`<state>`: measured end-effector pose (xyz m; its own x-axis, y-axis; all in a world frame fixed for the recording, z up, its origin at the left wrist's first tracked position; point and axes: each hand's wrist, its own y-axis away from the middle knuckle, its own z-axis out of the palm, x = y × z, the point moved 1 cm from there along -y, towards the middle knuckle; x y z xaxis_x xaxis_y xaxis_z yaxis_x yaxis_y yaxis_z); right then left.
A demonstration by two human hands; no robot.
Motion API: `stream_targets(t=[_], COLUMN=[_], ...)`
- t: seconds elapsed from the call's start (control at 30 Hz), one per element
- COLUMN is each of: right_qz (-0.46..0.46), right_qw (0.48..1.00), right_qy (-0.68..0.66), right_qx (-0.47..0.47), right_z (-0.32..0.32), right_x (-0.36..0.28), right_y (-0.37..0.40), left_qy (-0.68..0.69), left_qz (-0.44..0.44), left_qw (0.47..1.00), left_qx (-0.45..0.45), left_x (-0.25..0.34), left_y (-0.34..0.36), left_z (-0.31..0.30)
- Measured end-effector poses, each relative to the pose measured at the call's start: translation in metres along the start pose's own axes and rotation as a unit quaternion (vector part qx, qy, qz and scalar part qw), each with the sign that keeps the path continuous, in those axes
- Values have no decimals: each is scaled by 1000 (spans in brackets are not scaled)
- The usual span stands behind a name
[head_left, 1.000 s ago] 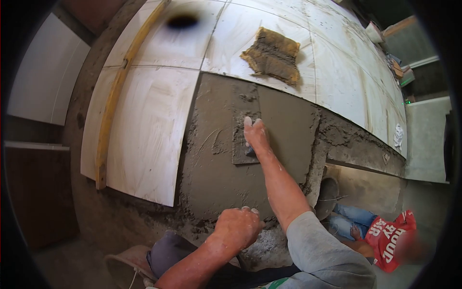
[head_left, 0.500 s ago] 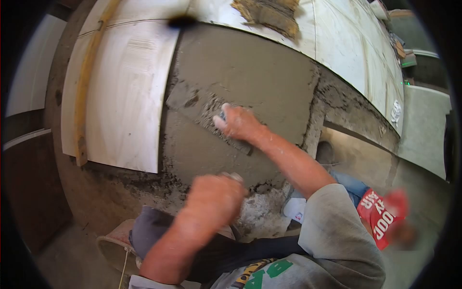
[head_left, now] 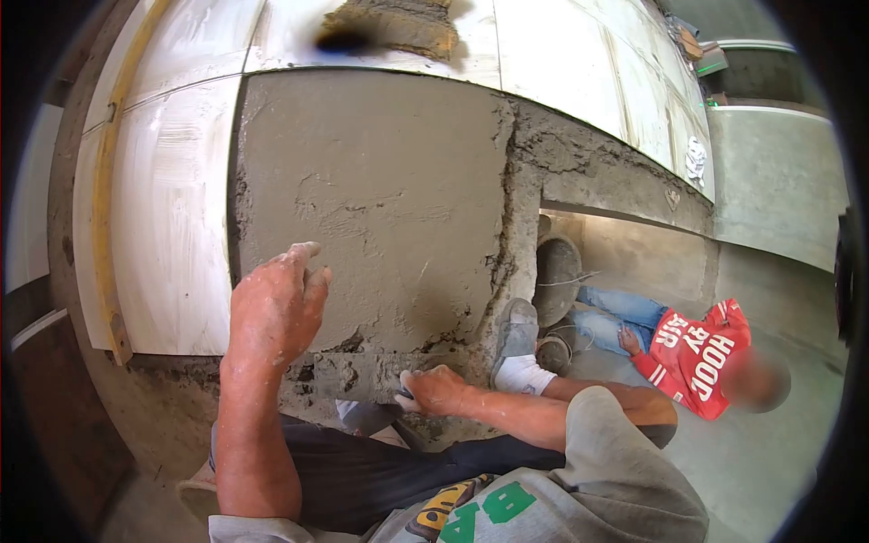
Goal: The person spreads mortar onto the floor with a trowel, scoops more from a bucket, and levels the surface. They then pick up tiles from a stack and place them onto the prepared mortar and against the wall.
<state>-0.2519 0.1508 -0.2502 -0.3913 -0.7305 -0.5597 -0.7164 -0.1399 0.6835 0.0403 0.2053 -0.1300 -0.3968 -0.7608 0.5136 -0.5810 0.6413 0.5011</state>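
A square bed of wet grey mortar [head_left: 380,154] lies before me, mostly smooth with some rough ripples toward its middle and near side. My right hand [head_left: 436,391] is closed round the handle of a plastering trowel at the near edge of the bed. The trowel's flat rectangular blade [head_left: 358,376], coated with mortar, points left from the hand. Over the near left part of the mortar is my left hand [head_left: 279,303], smeared with mortar, its fingers stretched forward and thumb apart, holding nothing.
Large white tiles [head_left: 176,217] border the mortar on the left and far side. A yellow wooden strip [head_left: 107,208] lies along the left tiles. A torn brown-yellow piece [head_left: 398,25] rests at the back. A person in a red top [head_left: 692,348] is at right, near a dark bucket [head_left: 557,276].
My right hand has drawn the trowel from the middle of the mortar back to its near edge. My left hand has moved left and forward over the mortar. The view has shifted right.
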Motion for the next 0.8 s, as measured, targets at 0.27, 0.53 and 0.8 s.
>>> stream_targets(t=[0.27, 0.53, 0.8], right_qz=[145, 408, 201], right_qw=[947, 785, 579], right_qy=[132, 29, -518], right_qx=[254, 465, 597], right_z=[-50, -157, -150], right_x=[71, 161, 112], right_y=[-18, 25, 94], left_qy=[-3, 4, -16], left_qz=[12, -9, 63], left_qw=[999, 998, 997], left_qx=[-41, -58, -37], left_x=[19, 22, 35], left_y=[-14, -17, -33], left_z=[7, 6, 4])
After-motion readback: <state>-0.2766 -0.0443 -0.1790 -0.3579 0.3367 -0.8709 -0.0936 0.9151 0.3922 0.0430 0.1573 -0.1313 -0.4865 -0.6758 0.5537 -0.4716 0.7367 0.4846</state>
